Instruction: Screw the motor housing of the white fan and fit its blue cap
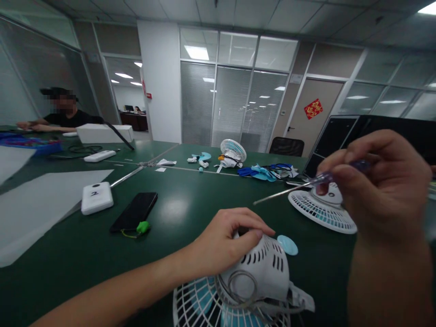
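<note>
My left hand [228, 238] is closed over the top of a white fan motor housing [264, 272], which lies on its white grille with blue blades [200, 306] at the table's near edge. My right hand [378, 181] is raised at the right, fingers pinched on a screwdriver [289, 191] with a clear purple handle; its thin metal shaft points left above the table. A small light-blue round cap [288, 244] lies on the table just right of the housing. A loose white fan grille [322, 211] lies flat under my right hand.
On the green table [177, 213] are a black phone [135, 211] with a green tag, a white box marked 2 [96, 197], white paper [37, 204] at left, another small fan [233, 154] and blue parts further back. A person in black [64, 116] sits far left.
</note>
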Demonstrator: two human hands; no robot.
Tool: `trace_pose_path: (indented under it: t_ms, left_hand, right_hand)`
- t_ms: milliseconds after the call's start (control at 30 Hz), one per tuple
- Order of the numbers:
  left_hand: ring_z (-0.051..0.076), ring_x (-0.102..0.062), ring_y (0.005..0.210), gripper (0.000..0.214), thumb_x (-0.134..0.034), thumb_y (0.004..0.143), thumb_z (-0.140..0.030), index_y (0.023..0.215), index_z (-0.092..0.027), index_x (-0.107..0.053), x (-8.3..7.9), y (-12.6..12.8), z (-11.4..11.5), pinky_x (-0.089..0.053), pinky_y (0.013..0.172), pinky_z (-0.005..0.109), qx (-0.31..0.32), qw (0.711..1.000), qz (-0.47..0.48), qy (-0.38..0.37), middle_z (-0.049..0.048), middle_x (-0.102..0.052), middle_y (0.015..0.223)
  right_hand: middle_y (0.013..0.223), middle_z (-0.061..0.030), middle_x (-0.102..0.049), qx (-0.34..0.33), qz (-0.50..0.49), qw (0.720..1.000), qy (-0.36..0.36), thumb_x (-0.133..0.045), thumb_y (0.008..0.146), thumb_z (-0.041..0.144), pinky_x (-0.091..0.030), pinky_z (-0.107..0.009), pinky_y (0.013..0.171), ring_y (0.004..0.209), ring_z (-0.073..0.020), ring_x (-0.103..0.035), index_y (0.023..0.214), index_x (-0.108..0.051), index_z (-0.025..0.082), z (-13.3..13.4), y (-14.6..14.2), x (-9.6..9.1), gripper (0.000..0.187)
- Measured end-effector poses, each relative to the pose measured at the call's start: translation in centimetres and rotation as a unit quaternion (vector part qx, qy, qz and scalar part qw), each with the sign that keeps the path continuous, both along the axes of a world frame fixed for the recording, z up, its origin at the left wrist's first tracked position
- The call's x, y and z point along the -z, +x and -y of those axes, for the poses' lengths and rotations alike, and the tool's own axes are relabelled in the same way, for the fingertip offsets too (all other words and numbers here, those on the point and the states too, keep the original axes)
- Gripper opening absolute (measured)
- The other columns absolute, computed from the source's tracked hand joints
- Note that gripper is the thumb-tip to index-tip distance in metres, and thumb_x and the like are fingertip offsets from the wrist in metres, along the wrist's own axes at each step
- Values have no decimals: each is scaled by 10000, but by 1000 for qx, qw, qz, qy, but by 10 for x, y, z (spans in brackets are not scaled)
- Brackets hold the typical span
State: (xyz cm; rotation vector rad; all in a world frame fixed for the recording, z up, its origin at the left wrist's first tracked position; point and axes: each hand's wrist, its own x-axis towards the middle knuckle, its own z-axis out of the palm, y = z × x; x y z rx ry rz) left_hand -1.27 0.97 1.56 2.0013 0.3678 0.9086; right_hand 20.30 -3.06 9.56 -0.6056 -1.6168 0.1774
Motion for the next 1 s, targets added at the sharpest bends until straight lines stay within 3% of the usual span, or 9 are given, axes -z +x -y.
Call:
trace_pose_path:
  t_ms: [100,167,233,367,500,600,700,833,1000]
  left_hand:
    - [190,-693,923,233,-567,887,-119,937,-157,-791,0,0,1,-527,864,320,-7,1000,6,7,78,-757,1001]
    - [189,-698,918,230,-570,881,-105,937,-136,-792,0,0,1,-531,865,313,-11,1000,12,18,89,-761,1001]
    - [193,-701,915,232,-571,871,-82,936,-112,-792,1,1,1,-531,868,310,-16,999,17,31,102,-767,995]
    - [194,-709,912,248,-570,852,-49,933,-116,-796,3,3,0,-533,861,301,-22,998,27,51,95,-776,982]
    - [195,-706,901,246,-574,855,-54,954,-98,-795,4,3,0,-529,833,287,-25,998,25,58,103,-775,991]
    - [198,-699,934,253,-563,869,-66,975,-92,-792,3,1,0,-518,862,291,-24,998,13,63,105,-773,1004]
    - [200,-699,941,258,-555,875,-74,978,-80,-790,2,1,1,-513,869,293,-23,998,9,61,113,-771,1004]
    - [203,-699,940,255,-554,878,-92,965,-80,-793,3,1,2,-513,865,296,-24,998,13,56,117,-770,993]
    - [207,-702,930,261,-547,875,-104,960,-84,-793,3,2,2,-517,862,305,-26,998,14,55,119,-771,985]
  right_hand:
    - [678,-5,-691,24,-67,997,-38,-755,816,164,-563,-195,470,523,-131,-653,735,-625,251,-12,22,3,176]
    - [703,-8,-700,71,-51,992,-90,-797,769,181,-570,-191,475,567,-148,-684,680,-605,254,-22,37,15,224]
    - [762,-26,-717,122,47,979,-158,-844,708,244,-595,-248,489,615,-193,-711,622,-583,233,-30,52,35,275]
    - [685,-39,-682,212,141,950,-180,-789,742,420,-550,-313,481,581,-220,-669,587,-567,202,-28,83,93,347]
    - [577,-30,-617,388,315,813,-299,-523,845,590,-481,-365,521,546,-227,-603,594,-532,229,-12,116,148,440]
    - [545,-51,-602,421,331,756,-376,-465,820,557,-435,-369,495,506,-235,-578,558,-494,239,-2,132,173,413]
    - [579,-63,-624,417,330,741,-409,-462,799,555,-451,-376,520,538,-245,-598,578,-519,241,3,139,183,389]
    - [762,-105,-680,420,327,734,-422,-406,850,625,-508,-412,617,671,-267,-642,678,-604,226,5,132,180,478]
    - [1248,-110,-645,378,350,763,-391,-427,880,674,-547,-440,844,1091,-307,-634,1127,-678,245,7,101,173,555]
